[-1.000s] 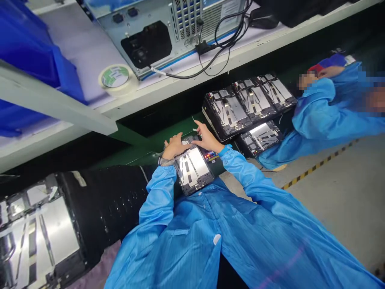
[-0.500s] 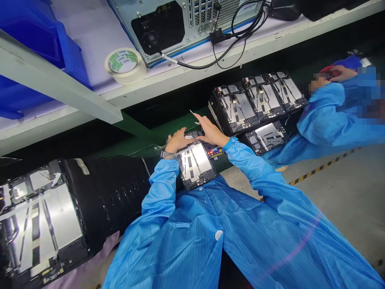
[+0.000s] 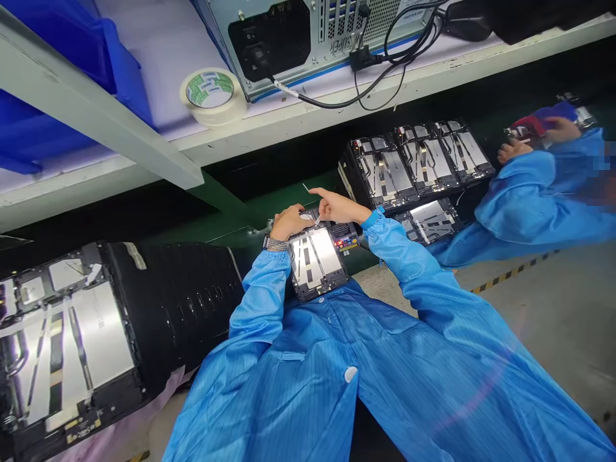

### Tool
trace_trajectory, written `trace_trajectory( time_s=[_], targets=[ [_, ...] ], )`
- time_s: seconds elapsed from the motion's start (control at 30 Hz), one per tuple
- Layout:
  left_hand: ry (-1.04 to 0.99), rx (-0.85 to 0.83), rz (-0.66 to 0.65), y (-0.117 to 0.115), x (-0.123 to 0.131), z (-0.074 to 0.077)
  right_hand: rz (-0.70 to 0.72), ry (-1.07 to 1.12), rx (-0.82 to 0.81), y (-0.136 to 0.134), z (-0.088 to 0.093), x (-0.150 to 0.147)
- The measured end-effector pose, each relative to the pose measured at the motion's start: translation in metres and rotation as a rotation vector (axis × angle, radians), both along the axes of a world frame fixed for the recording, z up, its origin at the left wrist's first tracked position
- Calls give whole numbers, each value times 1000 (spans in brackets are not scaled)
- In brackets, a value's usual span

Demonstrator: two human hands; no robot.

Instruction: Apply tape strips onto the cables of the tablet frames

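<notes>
An opened tablet (image 3: 317, 262) with a silvery inner plate lies on the green bench in front of me. My left hand (image 3: 287, 222) rests curled on its far left corner, fingers closed against the frame. My right hand (image 3: 339, 207) hovers over the far edge, index finger stretched out, thumb and other fingers pinching a thin pale strip (image 3: 316, 219). Both arms wear blue sleeves; a watch sits on my left wrist.
A black tray with three opened tablets (image 3: 416, 163) stands to the right, another tablet (image 3: 430, 220) below it. A co-worker in blue (image 3: 529, 192) works at far right. Another opened tablet (image 3: 58, 340) lies near left. Tape roll (image 3: 212, 94) and computer case (image 3: 308, 32) sit on the shelf.
My right hand has drawn in toward the tablet's far edge and pinched the strip lower. My left hand has curled tighter. The view has shifted slightly.
</notes>
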State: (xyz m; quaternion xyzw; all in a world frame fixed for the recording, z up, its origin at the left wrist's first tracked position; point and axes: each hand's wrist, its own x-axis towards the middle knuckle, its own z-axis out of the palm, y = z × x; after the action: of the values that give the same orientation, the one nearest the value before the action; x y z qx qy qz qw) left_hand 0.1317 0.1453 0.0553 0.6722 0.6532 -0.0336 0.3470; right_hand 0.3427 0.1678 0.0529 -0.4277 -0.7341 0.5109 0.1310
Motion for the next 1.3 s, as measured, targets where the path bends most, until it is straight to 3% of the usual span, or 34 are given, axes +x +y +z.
trace_trajectory(
  time_s=[0.4, 0.73, 1.03, 1.3],
  targets=[
    [12, -5, -14, -2, 0, 7, 49, -35, -39, 2, -7, -4],
    [13, -6, -8, -2, 0, 4, 1, -192, 89, -10, 4, -16],
    [11, 4, -13, -1, 0, 0, -10, -226, 116, -10, -4, -14],
    [29, 13, -27, -3, 0, 2, -36, -436, 269, -25, 9, -31]
  ],
)
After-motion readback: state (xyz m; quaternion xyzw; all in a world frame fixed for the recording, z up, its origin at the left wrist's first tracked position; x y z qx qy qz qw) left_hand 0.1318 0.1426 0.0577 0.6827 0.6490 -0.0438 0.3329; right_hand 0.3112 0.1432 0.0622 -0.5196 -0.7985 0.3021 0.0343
